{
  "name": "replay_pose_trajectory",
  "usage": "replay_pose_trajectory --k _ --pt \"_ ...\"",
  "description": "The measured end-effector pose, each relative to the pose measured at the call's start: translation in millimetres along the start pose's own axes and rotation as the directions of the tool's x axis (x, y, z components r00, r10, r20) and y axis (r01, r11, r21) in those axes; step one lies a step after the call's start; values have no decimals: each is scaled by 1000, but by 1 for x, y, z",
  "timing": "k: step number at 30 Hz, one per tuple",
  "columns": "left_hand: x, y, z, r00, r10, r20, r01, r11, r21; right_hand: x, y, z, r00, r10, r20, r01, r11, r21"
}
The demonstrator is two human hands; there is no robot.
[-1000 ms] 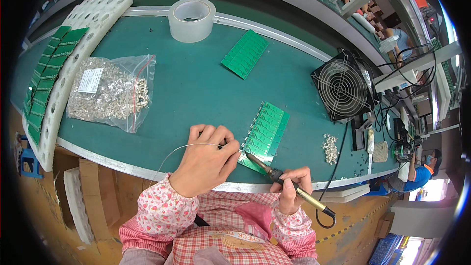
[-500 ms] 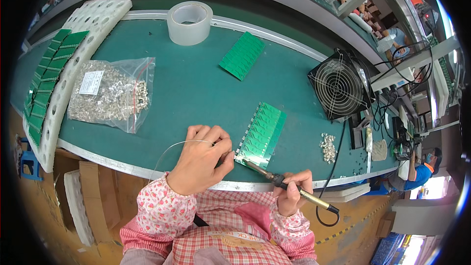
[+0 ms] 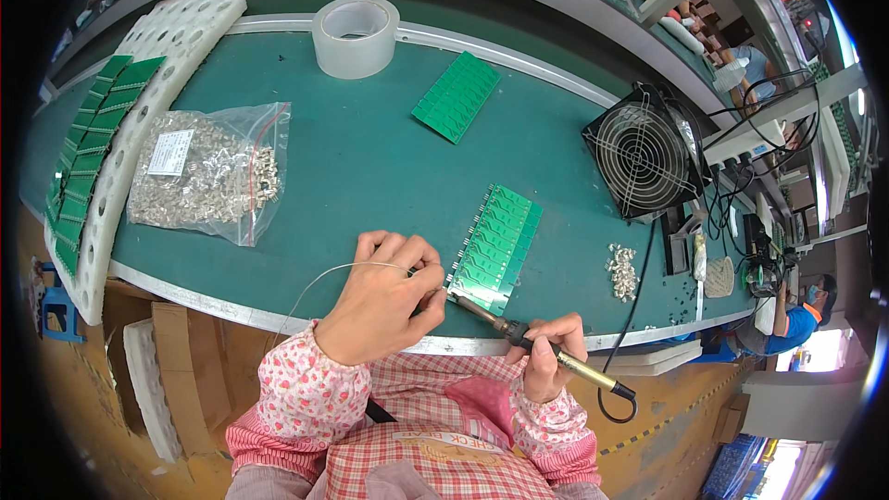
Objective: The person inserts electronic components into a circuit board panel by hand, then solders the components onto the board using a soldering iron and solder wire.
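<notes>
My right hand (image 3: 553, 354) is wrapped round a soldering iron (image 3: 519, 337), whose tip meets the near left corner of a green circuit board panel (image 3: 495, 245). Small metal connectors stick out along that panel's left edge. My left hand (image 3: 387, 301) is closed in a pinch on a thin solder wire (image 3: 319, 278), which loops back over the wrist. Its fingertips are at the same corner, close to the iron's tip; they partly hide the wire's end. A second green panel (image 3: 457, 97) lies flat farther back on the green bench top.
A bag of small metal parts (image 3: 199, 171) and a white foam tray (image 3: 190, 46) holding several boards (image 3: 97, 143) are at left. A tape roll (image 3: 356, 37) stands behind. To the right are a fan (image 3: 639, 150), loose connectors (image 3: 621, 272) and cables. A person (image 3: 798, 322) sits farther right.
The view has shifted slightly. The iron's tip has drawn a little closer to the left fingertips at the panel's edge; both hands keep their grips.
</notes>
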State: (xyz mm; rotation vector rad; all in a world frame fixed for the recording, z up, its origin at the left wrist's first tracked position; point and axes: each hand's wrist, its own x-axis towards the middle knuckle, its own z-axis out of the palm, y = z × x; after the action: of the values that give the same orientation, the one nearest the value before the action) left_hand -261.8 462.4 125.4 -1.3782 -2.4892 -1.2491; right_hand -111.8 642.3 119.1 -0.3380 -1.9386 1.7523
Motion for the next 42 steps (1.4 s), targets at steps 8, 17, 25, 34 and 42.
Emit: replay_pose_trajectory --k 8,17,25,34,42 --pt "0 -1 1 1000 10 0 -10 1000 27 0 3 -10 995 -39 96 34 998 50" --pt "0 0 1 1000 -6 -16 6 1000 16 -1 6 -12 997 -52 58 50 998 44" --pt "0 0 1 1000 19 -8 -19 999 36 -1 6 -11 998 -3 57 1 999 34" --pt "0 1 4 999 38 -8 -38 996 75 0 1 -10 997 22 80 -24 999 28" --pt "0 1 4 999 37 -3 -37 996 81 1 4 -11 996 3 92 -6 1000 27"
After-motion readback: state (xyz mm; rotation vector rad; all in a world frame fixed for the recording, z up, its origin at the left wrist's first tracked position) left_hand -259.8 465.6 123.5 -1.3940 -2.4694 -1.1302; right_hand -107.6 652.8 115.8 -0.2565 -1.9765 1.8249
